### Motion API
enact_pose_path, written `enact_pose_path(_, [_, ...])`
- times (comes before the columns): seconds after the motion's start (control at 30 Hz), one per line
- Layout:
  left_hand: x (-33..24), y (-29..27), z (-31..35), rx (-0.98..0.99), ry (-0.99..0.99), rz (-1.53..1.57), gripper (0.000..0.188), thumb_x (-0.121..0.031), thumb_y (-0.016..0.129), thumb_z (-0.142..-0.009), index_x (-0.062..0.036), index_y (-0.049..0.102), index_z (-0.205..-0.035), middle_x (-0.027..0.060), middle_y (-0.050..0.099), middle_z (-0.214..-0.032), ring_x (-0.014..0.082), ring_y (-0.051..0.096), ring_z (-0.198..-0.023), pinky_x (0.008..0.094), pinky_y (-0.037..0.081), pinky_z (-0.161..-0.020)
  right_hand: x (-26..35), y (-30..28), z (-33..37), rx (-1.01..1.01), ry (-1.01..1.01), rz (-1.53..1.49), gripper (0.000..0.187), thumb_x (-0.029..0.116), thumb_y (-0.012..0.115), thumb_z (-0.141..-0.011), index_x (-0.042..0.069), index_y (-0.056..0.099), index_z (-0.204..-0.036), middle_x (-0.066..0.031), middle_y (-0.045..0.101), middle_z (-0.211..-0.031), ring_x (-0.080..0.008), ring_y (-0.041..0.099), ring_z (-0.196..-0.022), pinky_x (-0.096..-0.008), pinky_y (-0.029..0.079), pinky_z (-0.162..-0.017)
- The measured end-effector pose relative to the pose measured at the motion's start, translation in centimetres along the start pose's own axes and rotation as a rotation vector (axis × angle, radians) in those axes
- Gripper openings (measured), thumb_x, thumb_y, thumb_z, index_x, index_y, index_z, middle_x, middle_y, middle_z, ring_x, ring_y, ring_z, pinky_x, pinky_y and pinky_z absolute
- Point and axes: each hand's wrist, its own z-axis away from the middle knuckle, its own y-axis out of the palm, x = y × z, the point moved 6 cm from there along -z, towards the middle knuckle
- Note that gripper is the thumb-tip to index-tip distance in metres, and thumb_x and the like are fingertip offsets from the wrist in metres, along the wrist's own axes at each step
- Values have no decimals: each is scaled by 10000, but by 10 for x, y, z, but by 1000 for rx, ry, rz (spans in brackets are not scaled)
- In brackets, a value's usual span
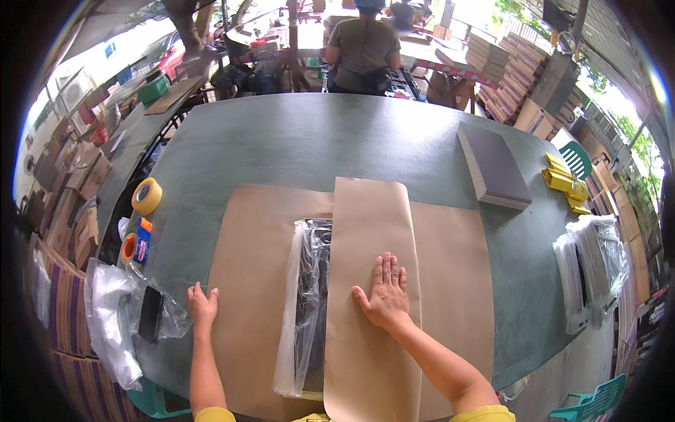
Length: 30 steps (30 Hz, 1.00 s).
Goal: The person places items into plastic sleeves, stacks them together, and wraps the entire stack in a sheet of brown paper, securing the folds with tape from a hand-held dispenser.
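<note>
A sheet of brown kraft paper (457, 281) lies spread in front of me. On it rests a plastic-wrapped dark bundle (309, 302), its right part covered by a folded-over flap of the paper (365, 225). My right hand (387, 299) presses flat on this flap, fingers stretched and thumb out to the side. At the paper's left edge is my left hand (203, 306), thumb apart from its loosely bent fingers and close to the edge. I see nothing held in it. What lies beneath the flap is hidden.
On the green table (295, 133) are a dark-covered thick stack (496, 165), yellow packets (566, 181) and plastic-wrapped bundles (594, 267) at right. Tape rolls (146, 196), a tape dispenser (140, 243), clear plastic bags (112, 316) and a phone (150, 314) lie left. A person (364, 53) is beyond.
</note>
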Motion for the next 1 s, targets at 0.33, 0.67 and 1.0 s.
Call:
enact_pose_path(0.33, [-9, -1, -3, 138, -55, 2, 485, -268, 688, -718, 63, 556, -1047, 197, 563, -955, 346, 519, -945, 404, 417, -843, 0, 2, 1, 4, 1, -2, 818, 543, 328, -874, -66, 117, -1377, -222, 90, -1455, -318, 38, -1366, -434, 27, -1099])
enact_pose_path(0.67, [-11, -27, -22, 111, -74, 280, 223, -155, 717, -670, 16, 601, -753, 125, 593, -644, 212, 566, -584, 349, 457, -570, -1, 3, 3, 5, 0, 6, 819, 543, 325, -874, -68, 113, -1377, -225, 81, -1455, -321, 34, -1366, -435, 24, -1098])
enact_pose_path(1.0, [-189, -113, -28, 749, 331, 271, 266, -189, 557, -795, 31, 540, -647, 38, 503, -527, 106, 499, -488, 285, 410, -460, 0, 2, 1, 2, -3, -25, 818, 532, 323, -867, -87, 132, -1367, -231, 92, -1452, -325, 35, -1365, -434, 22, -1101])
